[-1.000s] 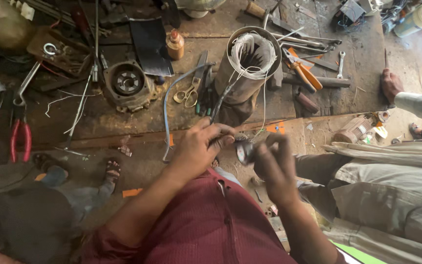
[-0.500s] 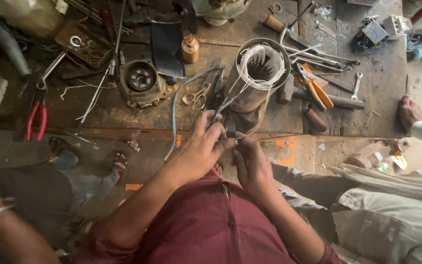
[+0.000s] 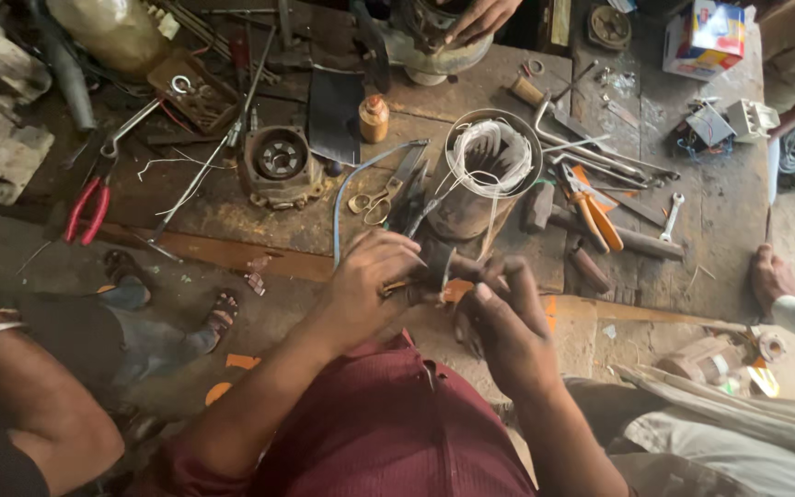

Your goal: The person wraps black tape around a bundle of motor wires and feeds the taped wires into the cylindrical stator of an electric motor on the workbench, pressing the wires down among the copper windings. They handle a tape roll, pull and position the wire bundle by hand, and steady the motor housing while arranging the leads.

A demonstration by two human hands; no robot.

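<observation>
small dark part (image 3: 436,267) gripped between both hands, just off the bench edge (image 3: 232,250)

left hand (image 3: 370,281) closed on it — right hand (image 3: 503,322) pinching its other side; behind, wire-wound stator (image 3: 489,170), scissors (image 3: 374,204), orange pliers (image 3: 591,207).

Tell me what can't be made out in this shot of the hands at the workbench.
- Head view: the small dark part between the left hand and right hand is mostly covered by fingers, so its shape is unclear.
- Head view: the metal housing at the top is cut off by the edge and covered by another person's hand.
- Head view: the small bits near the cardboard box are too tiny to identify.
</observation>
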